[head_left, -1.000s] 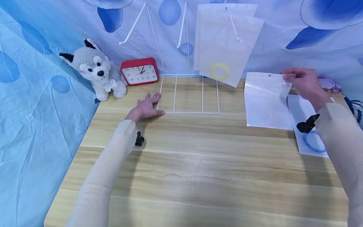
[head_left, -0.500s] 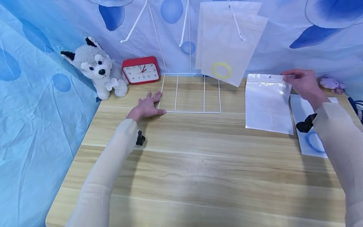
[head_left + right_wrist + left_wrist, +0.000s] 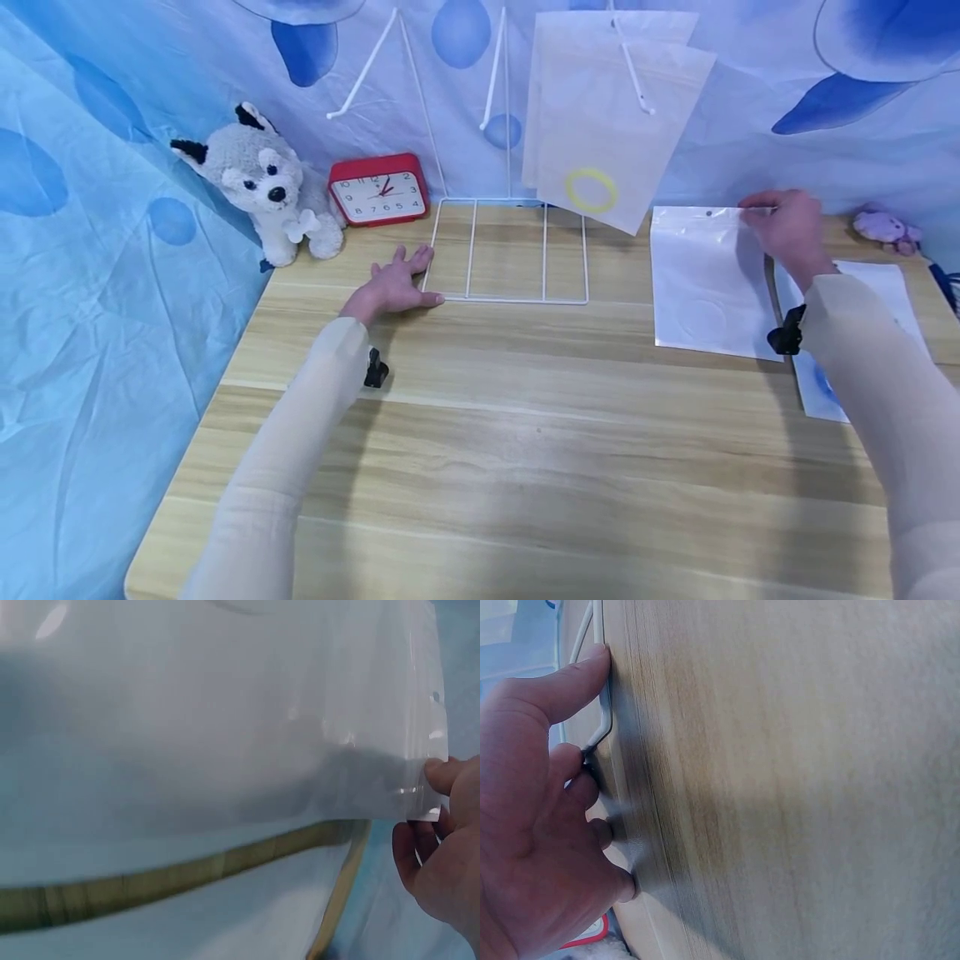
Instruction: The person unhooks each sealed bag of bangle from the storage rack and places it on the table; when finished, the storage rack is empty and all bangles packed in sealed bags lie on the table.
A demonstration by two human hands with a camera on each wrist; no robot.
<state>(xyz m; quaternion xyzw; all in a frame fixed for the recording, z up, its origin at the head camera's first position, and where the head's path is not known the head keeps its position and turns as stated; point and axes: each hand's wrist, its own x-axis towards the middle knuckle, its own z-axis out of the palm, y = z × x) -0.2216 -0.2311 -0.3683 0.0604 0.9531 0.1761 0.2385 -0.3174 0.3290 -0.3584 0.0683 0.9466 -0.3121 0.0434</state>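
Note:
My right hand (image 3: 789,235) pinches the upper right corner of a white zip-lock bag (image 3: 697,279) with a hang hole and a faint ring outline. In the right wrist view the thumb lies on the bag's (image 3: 300,697) front, with curled fingers behind it. Beside it lies another white bag (image 3: 888,292) with a blue ring, partly covered by my right forearm. My left hand (image 3: 392,285) rests with spread fingers at the front left corner of a white wire rack (image 3: 510,301). The left wrist view shows the thumb touching the wire (image 3: 605,697).
White bags (image 3: 607,142), the front one with a yellow ring, hang from the rack's right hook (image 3: 633,71). Two other hooks (image 3: 492,71) stand to the left. A red clock (image 3: 380,190) and a plush husky (image 3: 262,187) are at the back left, a purple plush (image 3: 887,229) at the back right.
My right hand has shifted slightly left, still pinching the bag, which now lies flatter. More of the blue-ringed bag's upper part shows. My left hand stays on the rack.

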